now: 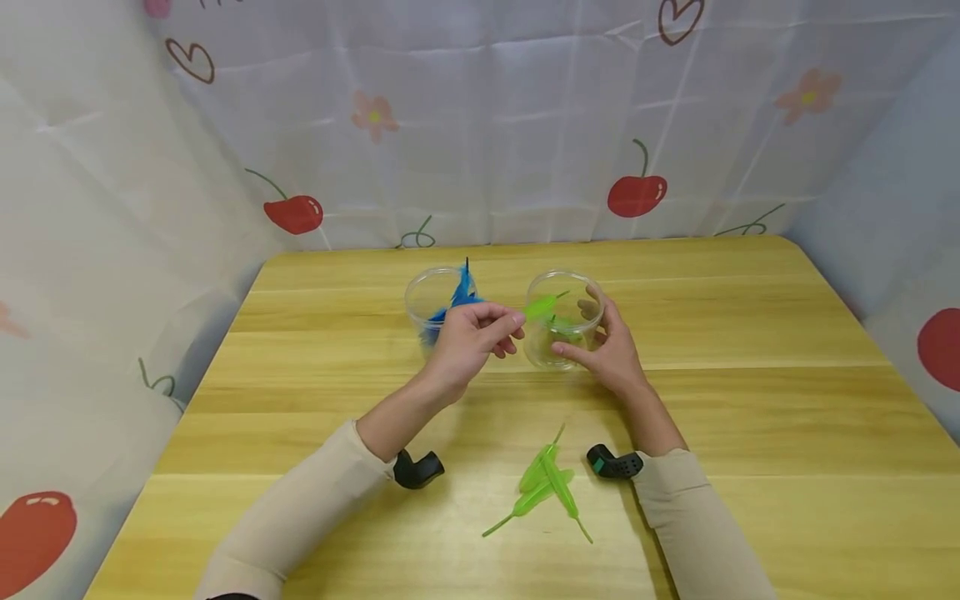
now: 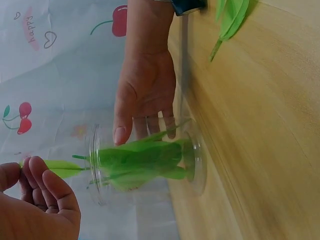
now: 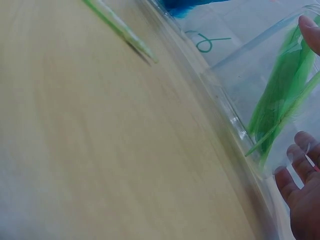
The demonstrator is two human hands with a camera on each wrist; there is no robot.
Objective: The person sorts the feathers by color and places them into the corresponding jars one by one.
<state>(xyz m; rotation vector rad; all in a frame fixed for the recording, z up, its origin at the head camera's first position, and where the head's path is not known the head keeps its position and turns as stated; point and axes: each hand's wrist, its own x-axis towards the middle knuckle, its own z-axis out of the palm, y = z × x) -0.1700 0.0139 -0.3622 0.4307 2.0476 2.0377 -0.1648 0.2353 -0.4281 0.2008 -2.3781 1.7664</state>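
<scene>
My left hand (image 1: 476, 337) pinches a bright green feather (image 1: 542, 307) between thumb and forefinger. Its quill end points over the rim of a clear plastic jar (image 1: 558, 273). In the left wrist view more green feathers (image 2: 140, 160) stand inside that jar. My right hand (image 1: 617, 354) holds the jar by its side, thumb in front and fingers round the back. Behind the left hand is a second clear jar (image 1: 414, 292) with blue feathers (image 1: 462, 292), partly hidden by the hand. Several loose green feathers (image 1: 546, 483) lie crossed on the table between the forearms.
The wooden table (image 1: 757, 400) reaches back to a white curtain (image 1: 487, 167) printed with cherries, flowers and hearts. A black wrist device (image 1: 420, 471) shows at the left sleeve, and another black device (image 1: 615, 463) at the right sleeve.
</scene>
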